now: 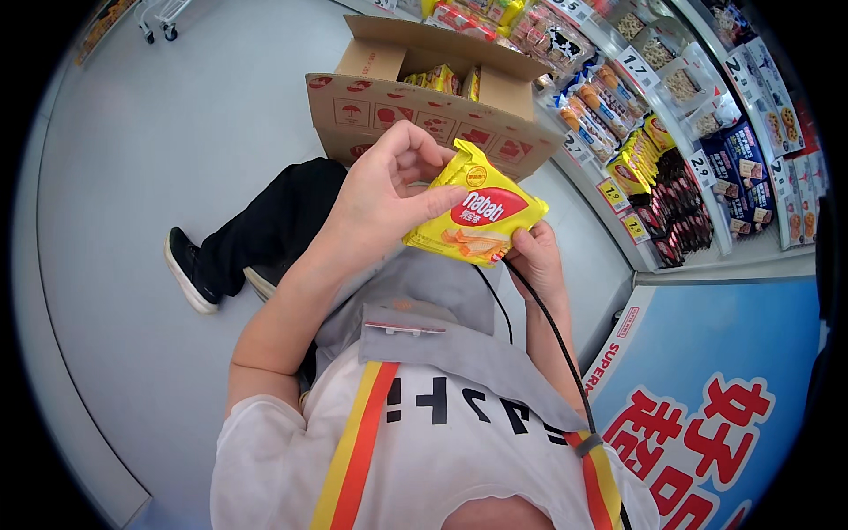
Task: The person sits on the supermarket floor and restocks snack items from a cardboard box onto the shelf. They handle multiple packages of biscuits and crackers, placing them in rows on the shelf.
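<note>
Between my two hands is a yellow Nabati wafer packet (487, 213), tilted, its printed front facing up at me. My left hand (384, 192) pinches the upper left side, thumb across the front and the other fingers curled behind. At the lower right corner, my right hand (540, 258) grips the packet with the thumb on its edge; the rest of those fingers are partly hidden. Just beyond stands an open cardboard carton (424, 112), flaps raised. Inside it lie several similar yellow packets (437, 79).
Shelves of snacks rise on the right, with price tags (637, 68), yellow packets (633, 162) and dark red packets (682, 212). A blue printed panel (722, 344) covers the lower right. A black cable (553, 318) hangs near my right arm. A wheeled cart (159, 16) stands far left.
</note>
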`<state>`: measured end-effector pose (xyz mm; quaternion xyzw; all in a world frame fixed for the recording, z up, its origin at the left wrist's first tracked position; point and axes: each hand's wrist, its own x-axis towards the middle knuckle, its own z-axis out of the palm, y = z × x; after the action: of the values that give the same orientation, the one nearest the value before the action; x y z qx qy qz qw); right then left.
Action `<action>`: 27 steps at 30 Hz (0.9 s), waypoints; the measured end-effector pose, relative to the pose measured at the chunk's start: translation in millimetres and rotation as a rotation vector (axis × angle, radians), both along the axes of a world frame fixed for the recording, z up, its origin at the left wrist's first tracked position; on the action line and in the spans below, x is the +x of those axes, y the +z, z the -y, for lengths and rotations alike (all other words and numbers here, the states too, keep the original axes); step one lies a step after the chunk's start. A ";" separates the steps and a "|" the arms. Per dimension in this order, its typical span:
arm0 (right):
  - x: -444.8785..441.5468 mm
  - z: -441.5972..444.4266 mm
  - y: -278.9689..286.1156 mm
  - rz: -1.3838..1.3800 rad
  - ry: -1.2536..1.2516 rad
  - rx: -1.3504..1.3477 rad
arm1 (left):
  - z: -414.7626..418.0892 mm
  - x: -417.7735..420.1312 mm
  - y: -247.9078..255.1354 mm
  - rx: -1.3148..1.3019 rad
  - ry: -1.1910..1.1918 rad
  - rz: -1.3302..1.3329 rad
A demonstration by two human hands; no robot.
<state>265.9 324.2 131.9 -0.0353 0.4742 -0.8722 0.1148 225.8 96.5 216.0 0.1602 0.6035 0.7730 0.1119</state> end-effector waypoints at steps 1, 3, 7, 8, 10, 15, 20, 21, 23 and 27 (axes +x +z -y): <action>0.1 1.4 -2.7 0.018 0.005 -0.016 | 2.1 0.0 -1.7 0.009 0.008 0.003; 0.2 3.8 -8.2 0.022 0.012 -0.027 | 2.5 3.5 -1.1 0.034 -0.005 0.021; 0.4 14.5 -14.4 0.077 0.020 -0.111 | 4.6 3.8 -3.1 -0.126 0.045 -0.138; 0.8 17.7 -15.3 0.095 0.019 -0.135 | 5.5 4.0 -3.7 -0.206 0.073 -0.208; -1.8 15.8 -22.1 0.127 0.038 -0.114 | 3.6 6.4 1.9 -0.045 0.018 -0.087; -2.3 11.6 -38.8 0.163 0.120 -0.266 | -2.8 7.2 -4.2 0.036 -0.024 -0.066; -2.6 23.6 -15.2 0.241 -0.165 -0.191 | -3.6 5.4 -34.8 0.027 0.037 -0.047; -5.1 20.0 -14.5 0.254 -0.227 -0.166 | -4.5 7.6 -41.0 0.016 0.010 -0.031; -11.6 12.2 -13.0 0.280 -0.349 -0.116 | -6.8 15.1 -50.3 -0.007 -0.042 0.001; -15.6 7.4 -10.7 0.257 -0.550 -0.077 | -17.5 20.1 -48.6 -0.158 0.003 0.092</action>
<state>250.3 316.8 121.2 0.2004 0.4143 -0.8852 -0.0680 245.9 114.0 167.4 0.1144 0.6570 0.7299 0.1505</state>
